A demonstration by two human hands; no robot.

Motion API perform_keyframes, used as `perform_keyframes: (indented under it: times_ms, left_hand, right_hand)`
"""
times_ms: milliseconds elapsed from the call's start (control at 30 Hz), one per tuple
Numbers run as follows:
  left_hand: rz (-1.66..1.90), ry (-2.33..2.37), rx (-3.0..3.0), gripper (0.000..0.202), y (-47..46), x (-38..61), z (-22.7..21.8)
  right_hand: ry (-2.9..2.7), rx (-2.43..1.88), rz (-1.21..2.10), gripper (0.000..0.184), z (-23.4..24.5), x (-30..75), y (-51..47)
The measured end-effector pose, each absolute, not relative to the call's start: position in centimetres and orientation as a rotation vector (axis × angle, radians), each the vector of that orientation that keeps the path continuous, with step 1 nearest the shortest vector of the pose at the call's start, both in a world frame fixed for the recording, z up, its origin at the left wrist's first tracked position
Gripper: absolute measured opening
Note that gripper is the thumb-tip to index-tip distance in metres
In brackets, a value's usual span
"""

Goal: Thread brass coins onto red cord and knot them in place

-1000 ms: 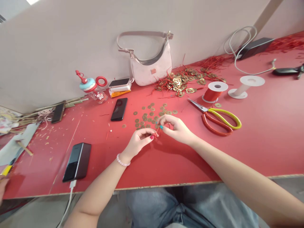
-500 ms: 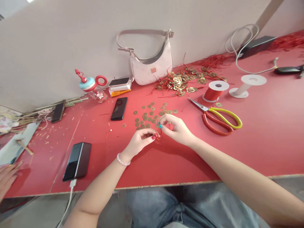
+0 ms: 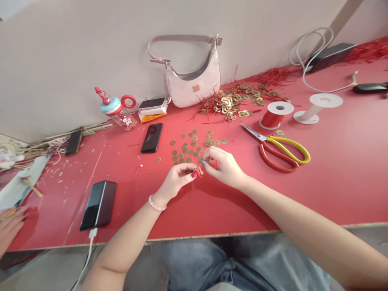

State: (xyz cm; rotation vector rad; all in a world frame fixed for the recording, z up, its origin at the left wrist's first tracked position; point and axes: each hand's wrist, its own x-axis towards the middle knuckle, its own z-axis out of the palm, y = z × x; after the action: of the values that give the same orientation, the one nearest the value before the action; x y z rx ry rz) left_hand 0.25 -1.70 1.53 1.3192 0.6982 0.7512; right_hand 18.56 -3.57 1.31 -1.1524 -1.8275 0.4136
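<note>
Both hands (image 3: 176, 180) (image 3: 224, 166) pinch red cord (image 3: 198, 171); beyond, a pale handbag (image 3: 188, 93) stands, its contents hard to discern

A thin red cord (image 3: 198, 171) is showing near the centre of the frame, slightly below the middle. One part is forming a little cluster of loops, peeking out at the thumb and fingertips of the left hand (image 3: 178, 178). From there a short strand is running upward to the pinching fingertips of the right hand (image 3: 223, 166). The loops are looking loose, their exact turns blurring too much to tell.
</note>
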Motion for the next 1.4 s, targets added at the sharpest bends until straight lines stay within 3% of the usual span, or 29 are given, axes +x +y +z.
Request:
perform_keyframes:
  times_ms: [667,1067,1267,1400]
  left_hand:
    - [0.869,0.835,1.002,0.007,-1.3,0.2,2.0]
    - [0.933,0.816,1.030,0.009,-1.0,0.3,1.3]
    - [0.948,0.912,1.054,0.015,-0.9,0.3,1.1]
    - [0.926,0.951,1.090,0.018,-1.0,0.4,1.0]
  right_hand:
    - [-1.859,-1.057,0.399,0.011,1.4,18.4,-3.8]
    - [-2.106,-1.086,0.515,0.003,0.9,18.4,-3.7]
    - [-2.141,-1.086,0.522,0.020,1.2,18.5,-3.7]
    - [-2.130,-1.093,0.481,0.021,1.1,18.6,-3.7]
